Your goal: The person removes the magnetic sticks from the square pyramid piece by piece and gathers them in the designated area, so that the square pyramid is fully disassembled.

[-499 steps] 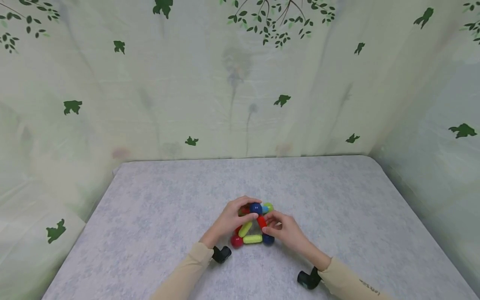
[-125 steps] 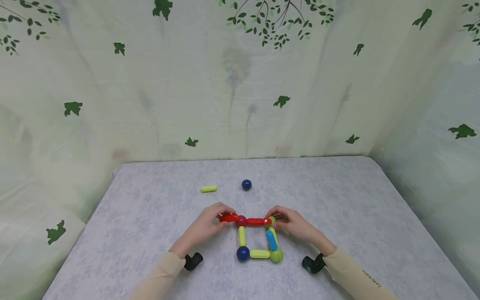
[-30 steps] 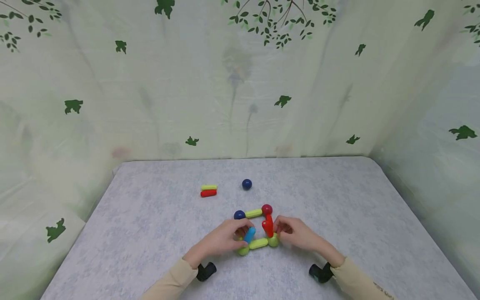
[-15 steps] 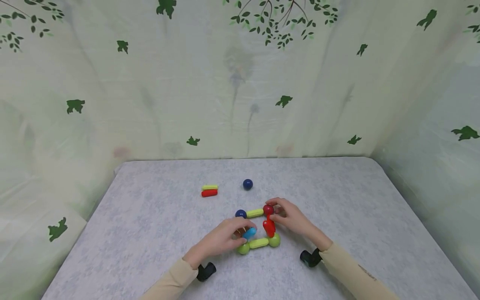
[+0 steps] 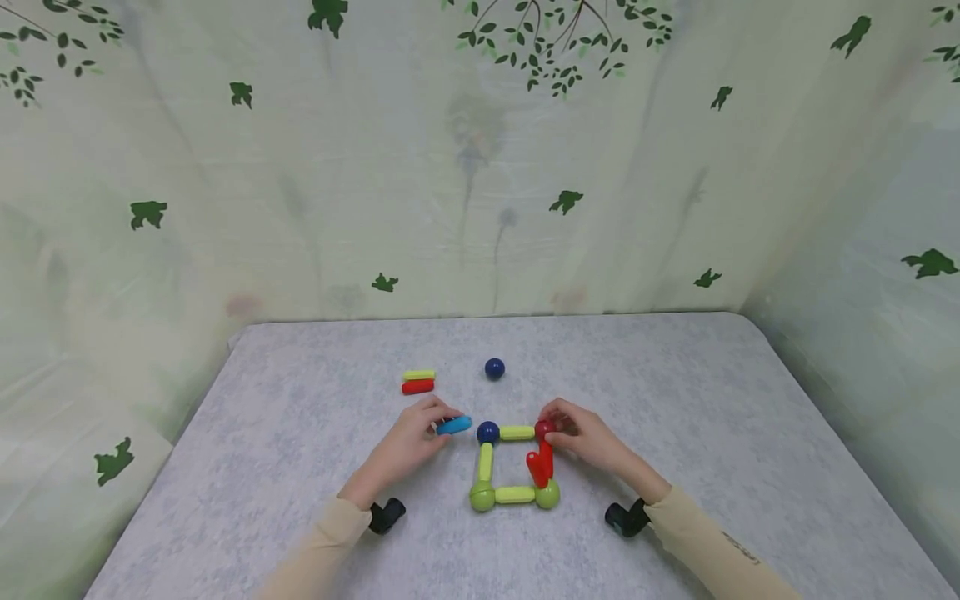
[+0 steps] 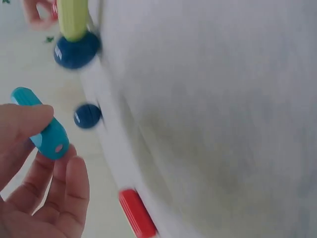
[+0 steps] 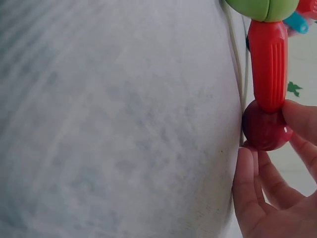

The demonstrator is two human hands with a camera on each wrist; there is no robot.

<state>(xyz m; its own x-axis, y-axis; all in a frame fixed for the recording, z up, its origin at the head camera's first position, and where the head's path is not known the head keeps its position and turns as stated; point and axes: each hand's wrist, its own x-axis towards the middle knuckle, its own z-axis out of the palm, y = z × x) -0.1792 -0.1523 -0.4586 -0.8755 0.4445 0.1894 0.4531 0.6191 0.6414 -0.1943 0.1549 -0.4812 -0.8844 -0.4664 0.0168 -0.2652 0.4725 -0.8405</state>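
Note:
A square of magnetic rods and balls lies on the table, with a dark blue ball (image 5: 488, 432), a red ball (image 5: 545, 429) and two green balls (image 5: 482, 497) at its corners. Yellow-green rods (image 5: 515, 495) form three sides and a red rod (image 7: 269, 64) the fourth. A second red rod (image 5: 536, 469) juts up from the near right green ball. Left of the blue corner, my left hand (image 5: 408, 437) pinches a light blue rod (image 6: 53, 141) between thumb and fingers, apart from the square. My right hand (image 5: 588, 437) grips the red corner ball.
Behind the square, a loose yellow-green rod (image 5: 419, 375) and a red rod (image 5: 417, 387) lie side by side. A loose dark blue ball (image 5: 494, 368) sits to their right. A leaf-patterned curtain (image 5: 480, 208) hangs behind the table (image 5: 300, 367).
My left hand has pulled the light blue rod off the near left green ball and moved left and back. The skewed frame is now squarer. Earlier, the left hand's red rod went beside the yellow-green one.

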